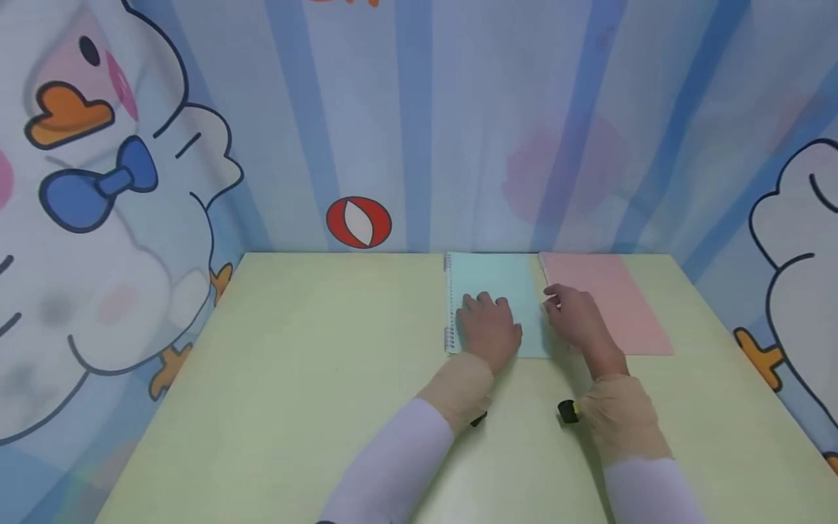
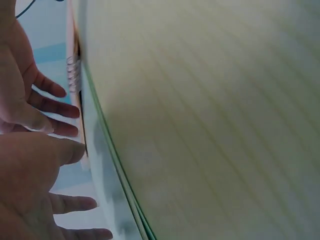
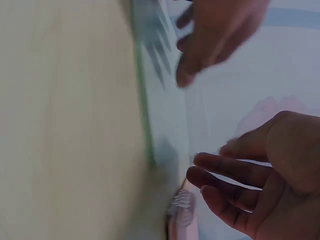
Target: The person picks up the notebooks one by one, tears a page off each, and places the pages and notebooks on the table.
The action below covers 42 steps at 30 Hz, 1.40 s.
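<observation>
A light blue-green spiral notebook lies on the table, its binding along the left edge. To its right lies a pink notebook, whose spiral binding shows in the right wrist view. My left hand is over the blue-green notebook, fingers spread, with a shadow on the cover beneath. My right hand hovers near the gap between the notebooks. Its fingers are loosely bent and hold nothing.
The pale yellow table runs back to a curtain with blue stripes. Cartoon birds cover the side cloths. A small black piece shows beside the right wrist.
</observation>
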Motion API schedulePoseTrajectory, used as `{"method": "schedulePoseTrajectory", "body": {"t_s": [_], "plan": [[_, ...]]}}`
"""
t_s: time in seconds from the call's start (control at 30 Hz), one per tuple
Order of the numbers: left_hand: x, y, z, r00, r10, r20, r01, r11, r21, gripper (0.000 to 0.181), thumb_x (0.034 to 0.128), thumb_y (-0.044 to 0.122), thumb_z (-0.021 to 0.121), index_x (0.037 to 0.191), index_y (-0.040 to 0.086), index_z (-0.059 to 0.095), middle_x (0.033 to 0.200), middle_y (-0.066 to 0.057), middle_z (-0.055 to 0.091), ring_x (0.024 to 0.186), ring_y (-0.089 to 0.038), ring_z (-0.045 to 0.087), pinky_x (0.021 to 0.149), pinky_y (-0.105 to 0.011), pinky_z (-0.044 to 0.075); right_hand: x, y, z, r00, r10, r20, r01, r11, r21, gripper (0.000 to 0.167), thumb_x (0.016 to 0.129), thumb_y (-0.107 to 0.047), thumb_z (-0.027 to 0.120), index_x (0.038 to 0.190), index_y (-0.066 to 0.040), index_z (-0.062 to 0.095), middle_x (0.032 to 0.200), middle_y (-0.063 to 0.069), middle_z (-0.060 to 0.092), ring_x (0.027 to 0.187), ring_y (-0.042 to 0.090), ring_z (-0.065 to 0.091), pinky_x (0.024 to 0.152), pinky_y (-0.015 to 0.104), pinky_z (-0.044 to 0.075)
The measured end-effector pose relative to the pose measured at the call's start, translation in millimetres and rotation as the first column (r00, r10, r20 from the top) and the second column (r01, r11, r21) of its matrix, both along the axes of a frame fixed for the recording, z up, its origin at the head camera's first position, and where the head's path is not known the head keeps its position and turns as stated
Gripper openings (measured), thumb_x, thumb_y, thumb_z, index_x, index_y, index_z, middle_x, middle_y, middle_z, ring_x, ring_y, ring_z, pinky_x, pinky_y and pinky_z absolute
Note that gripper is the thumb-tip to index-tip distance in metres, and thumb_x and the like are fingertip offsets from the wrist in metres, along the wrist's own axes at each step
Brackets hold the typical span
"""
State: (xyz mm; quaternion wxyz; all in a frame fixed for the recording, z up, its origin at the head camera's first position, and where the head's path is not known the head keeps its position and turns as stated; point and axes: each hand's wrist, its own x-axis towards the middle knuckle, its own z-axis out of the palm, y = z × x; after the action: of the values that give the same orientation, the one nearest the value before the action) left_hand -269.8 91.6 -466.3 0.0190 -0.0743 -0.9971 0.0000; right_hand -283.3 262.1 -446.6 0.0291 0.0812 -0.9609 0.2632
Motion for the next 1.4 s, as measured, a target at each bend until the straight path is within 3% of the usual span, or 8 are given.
{"method": "schedulePoseTrajectory", "body": {"t_s": [0.13, 0.33, 0.5, 0.63, 0.83, 1.07, 1.23, 1.4], "plan": [[-5.3, 19.0, -2.4, 0.999, 0.041, 0.034, -0.041, 0.999, -0.014, 0.056, 0.1061, 0.06, 0.05, 0.143, 0.021, 0.062, 0.146, -0.014, 0.054, 0.141, -0.039, 0.048, 0.105, -0.054, 0.047, -0.5, -3.7, -6.1, 1.0, 0.024, 0.008, -0.024, 0.999, 0.038, 0.034, 0.099, 0.003, 0.049, 0.125, 0.016, 0.065, 0.116, 0.029, 0.073, 0.116, 0.05, 0.065, 0.098, 0.058, 0.052], [-13.6, 40.8, 5.6, 0.983, 0.147, 0.11, -0.142, 0.988, -0.056, 0.058, 0.1089, 0.057, 0.045, 0.156, 0.024, 0.05, 0.157, -0.017, 0.044, 0.147, -0.053, 0.04, 0.108, -0.062, 0.047, -1.0, -4.7, -3.0, 0.999, -0.005, 0.053, 0.005, 1.0, 0.01, 0.035, 0.099, -0.001, 0.05, 0.126, 0.017, 0.065, 0.124, 0.033, 0.069, 0.12, 0.052, 0.062, 0.099, 0.059, 0.051], [-16.1, 46.9, 1.5, 0.957, 0.23, 0.178, -0.213, 0.971, -0.105, 0.084, 0.099, 0.081, 0.039, 0.161, 0.024, 0.041, 0.163, -0.019, 0.036, 0.147, -0.059, 0.035, 0.11, -0.064, 0.045, 0.0, -10.0, -0.9, 0.989, -0.053, 0.135, 0.066, 0.994, -0.092, 0.039, 0.101, -0.007, 0.05, 0.13, 0.015, 0.065, 0.128, 0.032, 0.068, 0.115, 0.046, 0.063, 0.094, 0.054, 0.052], [-18.1, 44.8, 0.0, 0.945, 0.273, 0.181, -0.261, 0.961, -0.09, 0.101, 0.0883, 0.093, 0.038, 0.159, 0.021, 0.045, 0.163, -0.021, 0.033, 0.147, -0.062, 0.033, 0.109, -0.067, 0.044, -0.1, -9.7, -0.7, 0.983, -0.057, 0.172, 0.082, 0.987, -0.139, 0.037, 0.102, -0.007, 0.051, 0.128, 0.014, 0.066, 0.122, 0.028, 0.071, 0.108, 0.041, 0.065, 0.096, 0.053, 0.052], [-22.8, 41.8, -1.7, 0.933, 0.287, 0.218, -0.286, 0.958, -0.038, 0.108, 0.0828, 0.097, 0.043, 0.158, 0.019, 0.048, 0.164, -0.022, 0.029, 0.149, -0.063, 0.028, 0.109, -0.071, 0.04, 0.2, -7.1, -2.9, 0.987, -0.028, 0.161, 0.049, 0.99, -0.129, 0.035, 0.103, -0.008, 0.055, 0.128, 0.012, 0.068, 0.112, 0.023, 0.076, 0.115, 0.044, 0.066, 0.103, 0.056, 0.049], [-23.5, 44.1, -4.7, 0.93, 0.285, 0.233, -0.291, 0.957, -0.008, 0.096, 0.0914, 0.089, 0.042, 0.157, 0.019, 0.049, 0.166, -0.023, 0.027, 0.149, -0.064, 0.024, 0.111, -0.074, 0.036, -3.0, -6.0, -8.8, 0.998, 0.066, 0.016, -0.065, 0.996, -0.057, 0.032, 0.104, -0.006, 0.057, 0.127, 0.013, 0.066, 0.118, 0.03, 0.072, 0.112, 0.047, 0.068, 0.098, 0.058, 0.052], [-24.2, 46.3, -3.1, 0.928, 0.281, 0.245, -0.284, 0.958, -0.025, 0.089, 0.0968, 0.082, 0.04, 0.162, 0.022, 0.046, 0.168, -0.025, 0.025, 0.148, -0.067, 0.023, 0.109, -0.075, 0.037, -7.2, -6.0, -17.0, 0.995, 0.101, -0.008, -0.101, 0.993, -0.059, 0.031, 0.105, -0.004, 0.057, 0.129, 0.012, 0.066, 0.124, 0.03, 0.07, 0.112, 0.045, 0.07, 0.096, 0.056, 0.054], [-26.0, 40.3, 3.6, 0.92, 0.251, 0.302, -0.262, 0.965, -0.004, 0.091, 0.0968, 0.084, 0.037, 0.161, 0.021, 0.048, 0.168, -0.028, 0.025, 0.147, -0.068, 0.023, 0.109, -0.074, 0.038, -7.0, -6.7, -20.6, 0.992, 0.119, -0.035, -0.121, 0.991, -0.056, 0.03, 0.106, -0.005, 0.057, 0.128, 0.012, 0.068, 0.125, 0.03, 0.07, 0.112, 0.046, 0.069, 0.098, 0.057, 0.053]]}}
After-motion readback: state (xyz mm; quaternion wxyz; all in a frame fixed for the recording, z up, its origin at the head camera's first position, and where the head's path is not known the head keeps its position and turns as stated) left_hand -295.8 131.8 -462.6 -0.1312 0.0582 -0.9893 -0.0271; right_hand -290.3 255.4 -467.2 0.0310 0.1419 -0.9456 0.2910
